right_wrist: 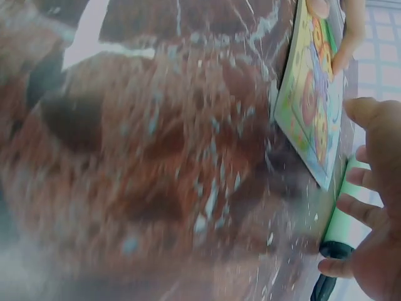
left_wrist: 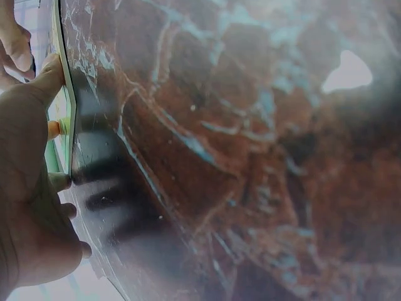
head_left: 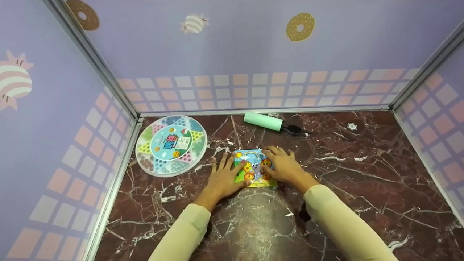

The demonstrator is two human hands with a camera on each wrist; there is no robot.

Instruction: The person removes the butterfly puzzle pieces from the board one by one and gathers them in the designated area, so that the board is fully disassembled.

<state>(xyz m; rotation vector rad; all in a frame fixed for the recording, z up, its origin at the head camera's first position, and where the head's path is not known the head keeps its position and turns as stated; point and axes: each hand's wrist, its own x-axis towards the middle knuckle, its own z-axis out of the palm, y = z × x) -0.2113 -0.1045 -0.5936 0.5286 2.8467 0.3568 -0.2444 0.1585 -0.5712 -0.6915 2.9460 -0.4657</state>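
Observation:
A flat square puzzle board [head_left: 256, 173] with a bright cartoon butterfly picture lies on the dark red marbled surface, between both hands. My left hand [head_left: 224, 178] rests at its left side with fingers spread, thumb and index fingertip on the picture. At the opposite side my right hand [head_left: 286, 166] reaches over the right edge, fingers extended. The right wrist view shows the board [right_wrist: 308, 106] flat, with the right hand [right_wrist: 382, 194] beside it; contact there is hard to tell. Seen edge-on in the left wrist view, the board [left_wrist: 71, 119] is thin, with left-hand fingers at its rim.
A round Chinese checkers set [head_left: 170, 143] lies at the back left. Near the back wall is a mint-green roller [head_left: 263, 121] with a black handle [head_left: 293, 129]. A small round black-and-white chip [head_left: 352, 126] sits at the back right. Patterned walls [head_left: 246, 47] enclose three sides.

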